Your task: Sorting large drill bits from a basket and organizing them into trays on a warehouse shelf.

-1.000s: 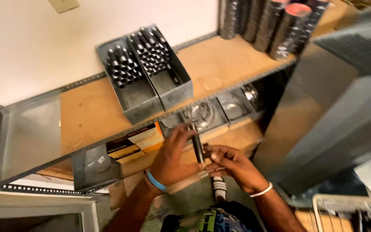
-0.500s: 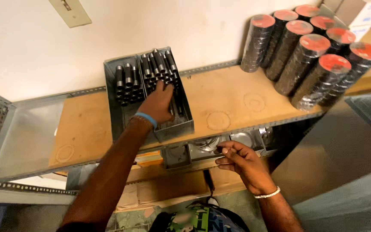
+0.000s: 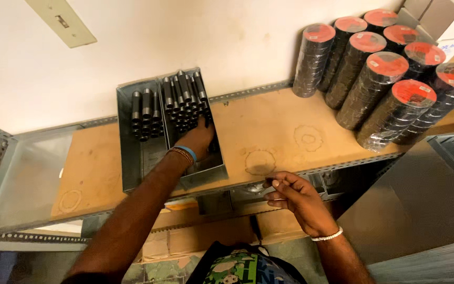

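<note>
Hands apart: left (image 3: 199, 138) reaching among bin's metal pins (image 3: 185, 102), right (image 3: 295, 197) loosely curled, empty.

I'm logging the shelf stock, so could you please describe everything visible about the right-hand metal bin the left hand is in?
The bin is a long, open-topped tray of grey sheet metal, lying flat on the brown shelf, its far end towards the wall. Its left wall lies against a twin bin. Its far half is packed with dark metal cylinders lying lengthwise; the near half looks empty. The left hand reaches inside, fingers at the cylinders. Whether it grips one cannot be told.
</note>
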